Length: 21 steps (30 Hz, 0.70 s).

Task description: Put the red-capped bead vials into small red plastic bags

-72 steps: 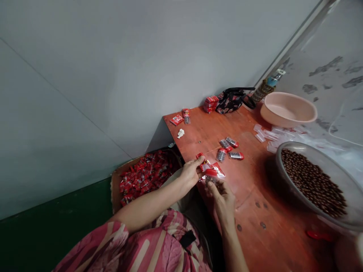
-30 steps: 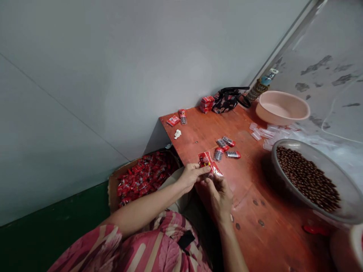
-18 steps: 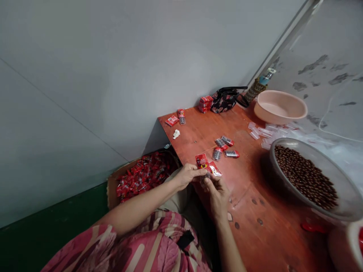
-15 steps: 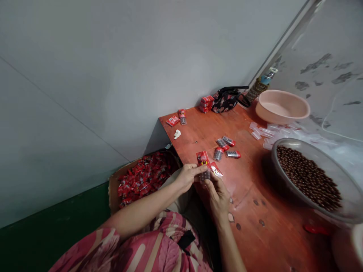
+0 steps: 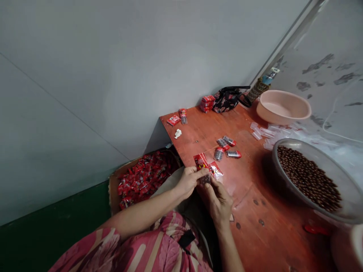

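Over the edge of the red table (image 5: 249,181), my left hand (image 5: 189,181) grips a small red packet (image 5: 200,161) with dark balls in its lower part. My right hand (image 5: 220,200) pinches the lower end of the same packet. Another red and clear wrapper (image 5: 216,170) lies on the table just beyond my fingers. Several small clear containers with red ends, filled with dark balls, lie farther back, one of them (image 5: 233,154) on the right.
A large bowl (image 5: 283,142) of brown balls (image 5: 309,177) stands right. Behind are a pink basin (image 5: 283,107), clear plastic pieces (image 5: 266,132), a dark bag (image 5: 225,100) and stacked red packs (image 5: 207,103). A box (image 5: 114,192) of red packets sits lower left.
The packet in my hands has tilted to the left, and its red top has shifted slightly left and down. My left fingers reach farther across it. The view has shifted slightly.
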Each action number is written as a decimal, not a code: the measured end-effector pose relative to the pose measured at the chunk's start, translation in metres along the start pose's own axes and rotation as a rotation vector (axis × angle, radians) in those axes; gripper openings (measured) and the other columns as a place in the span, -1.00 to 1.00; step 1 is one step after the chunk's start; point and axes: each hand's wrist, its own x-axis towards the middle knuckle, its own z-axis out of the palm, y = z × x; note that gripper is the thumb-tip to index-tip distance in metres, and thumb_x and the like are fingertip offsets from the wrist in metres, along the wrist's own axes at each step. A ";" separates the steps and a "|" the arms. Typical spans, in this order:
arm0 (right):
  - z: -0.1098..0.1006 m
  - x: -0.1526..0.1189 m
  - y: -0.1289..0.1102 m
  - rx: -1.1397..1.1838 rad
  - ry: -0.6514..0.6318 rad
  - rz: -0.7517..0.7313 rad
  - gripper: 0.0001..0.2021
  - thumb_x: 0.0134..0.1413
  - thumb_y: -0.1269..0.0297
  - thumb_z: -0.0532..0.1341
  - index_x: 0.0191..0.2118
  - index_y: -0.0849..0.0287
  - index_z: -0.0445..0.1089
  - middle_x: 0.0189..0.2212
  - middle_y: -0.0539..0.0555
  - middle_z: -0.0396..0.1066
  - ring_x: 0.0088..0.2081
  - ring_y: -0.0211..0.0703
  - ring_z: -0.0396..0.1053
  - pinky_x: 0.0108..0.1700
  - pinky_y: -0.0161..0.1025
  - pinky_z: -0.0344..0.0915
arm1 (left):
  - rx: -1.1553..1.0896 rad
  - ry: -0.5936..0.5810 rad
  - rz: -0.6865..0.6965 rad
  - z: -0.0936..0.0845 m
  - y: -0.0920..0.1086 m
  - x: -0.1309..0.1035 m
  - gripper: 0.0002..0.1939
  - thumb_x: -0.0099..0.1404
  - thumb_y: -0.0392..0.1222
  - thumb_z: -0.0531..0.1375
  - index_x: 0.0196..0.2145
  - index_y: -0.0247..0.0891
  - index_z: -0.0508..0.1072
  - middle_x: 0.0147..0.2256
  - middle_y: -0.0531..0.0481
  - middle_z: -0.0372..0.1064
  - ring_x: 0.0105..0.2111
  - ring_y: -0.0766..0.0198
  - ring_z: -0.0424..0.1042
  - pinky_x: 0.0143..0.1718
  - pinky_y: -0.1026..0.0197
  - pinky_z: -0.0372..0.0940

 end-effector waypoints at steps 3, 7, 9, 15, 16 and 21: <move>0.000 -0.001 0.001 0.104 0.018 0.053 -0.71 -0.11 0.26 0.28 -0.17 0.13 0.44 -0.19 0.10 0.44 -0.15 -0.03 0.37 -0.04 0.01 0.24 | 0.053 -0.102 -0.057 -0.002 0.002 -0.001 -0.71 -0.05 -0.10 0.33 -0.49 -0.44 0.48 -0.56 -0.03 0.37 -0.58 0.38 0.32 -0.46 0.29 0.23; 0.004 0.003 0.006 0.290 0.071 0.155 -0.75 -0.16 0.25 0.32 -0.28 0.18 0.41 -0.39 0.04 0.45 -0.38 -0.16 0.40 -0.29 -0.14 0.36 | 0.115 -0.187 -0.174 -0.009 0.006 -0.004 -0.67 -0.13 -0.13 0.37 -0.46 -0.47 0.50 -0.54 -0.06 0.40 -0.57 0.35 0.35 -0.43 0.25 0.27; 0.009 0.006 0.007 0.309 0.072 0.154 -0.78 -0.19 0.27 0.34 -0.36 0.18 0.37 -0.52 -0.05 0.39 -0.52 -0.27 0.34 -0.43 -0.27 0.33 | 0.082 -0.196 -0.218 -0.013 0.006 -0.007 -0.65 -0.15 -0.15 0.38 -0.42 -0.47 0.50 -0.49 -0.08 0.42 -0.51 0.33 0.38 -0.33 0.22 0.29; 0.019 0.020 -0.003 0.264 -0.153 0.139 -0.74 -0.23 0.26 0.36 -0.36 0.15 0.31 -0.51 -0.06 0.35 -0.57 -0.32 0.27 -0.58 -0.39 0.21 | -0.066 -0.072 -0.141 -0.041 0.013 -0.023 -0.72 -0.07 -0.17 0.35 -0.44 -0.42 0.45 -0.34 -0.17 0.45 -0.29 0.16 0.44 -0.14 0.09 0.29; 0.017 0.022 -0.005 0.267 -0.157 0.147 -0.74 -0.19 0.24 0.33 -0.33 0.14 0.31 -0.50 -0.05 0.36 -0.55 -0.31 0.29 -0.57 -0.38 0.21 | -0.108 0.005 -0.074 -0.049 0.015 -0.027 -0.73 -0.04 -0.14 0.34 -0.43 -0.39 0.44 -0.29 -0.18 0.45 -0.23 0.13 0.44 -0.12 0.08 0.28; -0.010 0.030 -0.015 0.209 0.039 0.126 -0.79 -0.01 0.13 0.21 -0.33 0.17 0.32 -0.52 -0.03 0.34 -0.56 -0.31 0.28 -0.56 -0.38 0.21 | 0.042 0.360 0.091 -0.078 0.016 -0.037 -0.58 0.08 0.03 0.22 -0.16 -0.28 0.39 -0.20 -0.20 0.44 -0.24 0.12 0.45 -0.16 0.05 0.31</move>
